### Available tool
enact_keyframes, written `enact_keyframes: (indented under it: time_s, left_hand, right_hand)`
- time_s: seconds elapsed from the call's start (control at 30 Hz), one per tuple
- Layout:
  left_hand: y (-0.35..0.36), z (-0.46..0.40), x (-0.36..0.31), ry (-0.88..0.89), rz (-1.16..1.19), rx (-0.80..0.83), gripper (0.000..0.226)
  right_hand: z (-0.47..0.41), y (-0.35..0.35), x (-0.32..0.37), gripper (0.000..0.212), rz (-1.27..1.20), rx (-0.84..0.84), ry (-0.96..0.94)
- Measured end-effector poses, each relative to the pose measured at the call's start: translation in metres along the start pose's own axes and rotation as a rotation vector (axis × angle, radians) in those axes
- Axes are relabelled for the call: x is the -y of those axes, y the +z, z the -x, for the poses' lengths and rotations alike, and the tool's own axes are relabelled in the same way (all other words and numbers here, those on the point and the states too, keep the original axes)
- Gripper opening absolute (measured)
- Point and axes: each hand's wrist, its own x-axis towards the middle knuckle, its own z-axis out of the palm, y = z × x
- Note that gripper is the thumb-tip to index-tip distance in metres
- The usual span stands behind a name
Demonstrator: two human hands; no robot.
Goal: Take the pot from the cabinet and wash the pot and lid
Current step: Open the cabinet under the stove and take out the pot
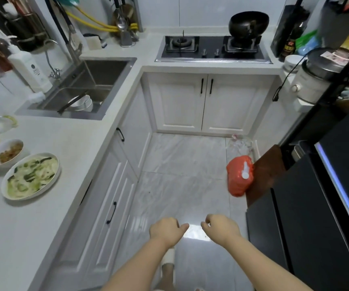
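I'm holding both hands out, left hand (pixel 166 229) and right hand (pixel 219 227) loosely curled, grasping nothing; the closed cabinet (pixel 206 101) is sitting straight ahead of my fingers, pot presumably hiding inside, neither hand nearer.

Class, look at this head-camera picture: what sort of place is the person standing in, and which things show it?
Most likely a small home kitchen. A black two-burner gas hob sits in the white countertop, a stainless steel sink holds white dishes, and a white oval plate of sliced vegetables waits nearby.
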Motion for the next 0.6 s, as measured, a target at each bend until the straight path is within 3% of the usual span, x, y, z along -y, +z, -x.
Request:
enact_keyframes:
  time_s: [0.6]
  left_hand:
    - [-0.124,-0.162,0.004,0.111,0.023,0.069,0.057]
  right_hand:
    - [-0.147,-0.086,0.065,0.034,-0.228,-0.075,0.173]
